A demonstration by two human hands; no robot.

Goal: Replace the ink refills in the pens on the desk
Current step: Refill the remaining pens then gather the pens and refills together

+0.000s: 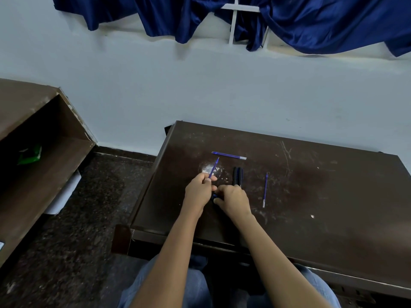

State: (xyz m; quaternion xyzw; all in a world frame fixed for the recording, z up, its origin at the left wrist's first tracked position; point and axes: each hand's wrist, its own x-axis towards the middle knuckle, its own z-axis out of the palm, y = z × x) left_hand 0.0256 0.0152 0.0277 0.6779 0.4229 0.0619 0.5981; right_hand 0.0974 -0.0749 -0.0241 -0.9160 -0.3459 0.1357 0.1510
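My left hand [200, 190] pinches a thin blue ink refill [214, 167] that sticks up and away from my fingers. Close beside it, my right hand [233, 201] grips a dark blue pen barrel [215, 197], mostly hidden under my fingers. Two dark pens [238, 175] lie side by side on the brown desk [311, 196] just beyond my right hand. One blue refill [229, 155] lies crosswise farther back, and another refill [265, 190] lies to the right of the pens.
The desk stands against a pale wall under blue curtains [311, 23]. A brown shelf unit [33, 152] with a green item [30, 154] stands to the left across a dark speckled floor. My knees in jeans show below the desk's near edge.
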